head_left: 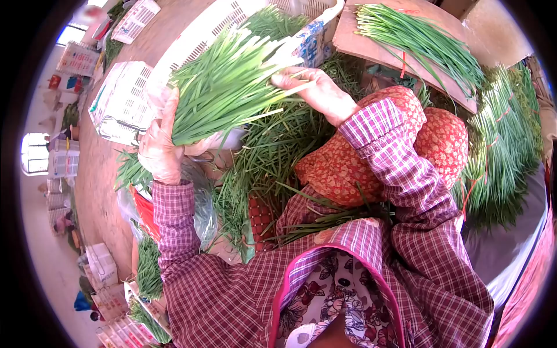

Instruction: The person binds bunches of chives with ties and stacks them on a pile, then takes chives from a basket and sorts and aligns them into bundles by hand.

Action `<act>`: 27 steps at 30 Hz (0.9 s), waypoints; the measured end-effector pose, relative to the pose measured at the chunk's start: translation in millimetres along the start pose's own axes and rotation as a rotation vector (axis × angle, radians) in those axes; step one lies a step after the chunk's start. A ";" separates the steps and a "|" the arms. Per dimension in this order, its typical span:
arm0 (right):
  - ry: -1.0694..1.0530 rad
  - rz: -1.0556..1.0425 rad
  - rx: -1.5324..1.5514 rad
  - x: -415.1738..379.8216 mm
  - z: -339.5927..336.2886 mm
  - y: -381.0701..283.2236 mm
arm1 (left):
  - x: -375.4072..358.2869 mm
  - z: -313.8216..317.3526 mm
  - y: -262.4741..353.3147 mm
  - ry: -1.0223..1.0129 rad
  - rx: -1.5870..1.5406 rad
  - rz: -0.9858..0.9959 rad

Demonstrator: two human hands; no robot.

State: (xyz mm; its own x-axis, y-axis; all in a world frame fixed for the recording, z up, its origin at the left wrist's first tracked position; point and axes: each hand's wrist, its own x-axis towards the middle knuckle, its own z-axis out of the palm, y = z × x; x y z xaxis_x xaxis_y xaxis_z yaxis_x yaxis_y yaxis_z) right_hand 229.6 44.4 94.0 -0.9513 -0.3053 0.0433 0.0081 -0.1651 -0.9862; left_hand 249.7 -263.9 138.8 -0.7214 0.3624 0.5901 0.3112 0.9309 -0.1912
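A large loose bunch of garlic chives (226,93) spreads out in front of me, its pale stem ends toward the upper right. My left hand (159,148) grips it at the leafy end, thumb on top. At the stem side, my right hand (319,93) is closed in a pinch on a few chive stalks. Below the bunch, cut and loose green leaves (278,145) lie heaped against my knees. On a wooden board (374,29) at the upper right rests another bundle of chives (418,40).
A white plastic basket (197,37) with greens stands beyond the bunch. Tied chive bundles (499,151) with red bands are stacked at right. A white crate (119,95) stands left, a clear plastic bag (200,206) below it. More crates (64,156) line the far left.
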 end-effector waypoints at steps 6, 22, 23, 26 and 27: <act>0.091 0.110 0.352 1.6 -11.0 15.7 | -6.0 4.6 -5.3 -0.112 0.053 -0.111; 0.219 -0.353 -1.081 -22.8 -61.3 -30.8 | -14.1 31.0 -42.0 0.050 -1.564 -0.831; 0.187 -0.268 -0.893 -20.1 -42.0 -39.2 | -14.4 33.3 -42.9 0.035 -1.547 -0.798; 0.132 -0.152 -0.489 -10.0 -2.3 -27.5 | -9.2 29.9 -36.1 0.017 -1.579 -0.792; 0.130 -0.111 -0.486 -7.4 4.9 -30.1 | -8.0 27.4 -33.2 0.011 -1.624 -0.825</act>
State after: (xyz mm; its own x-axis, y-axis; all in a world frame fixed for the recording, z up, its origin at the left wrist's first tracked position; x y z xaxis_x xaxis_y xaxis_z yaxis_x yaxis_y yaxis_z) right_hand 237.9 47.0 124.2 -0.9690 -0.1866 0.1618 -0.2096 0.2747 -0.9384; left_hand 228.2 -296.5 118.9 -0.9835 -0.1221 0.1332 0.1472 -0.1143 0.9825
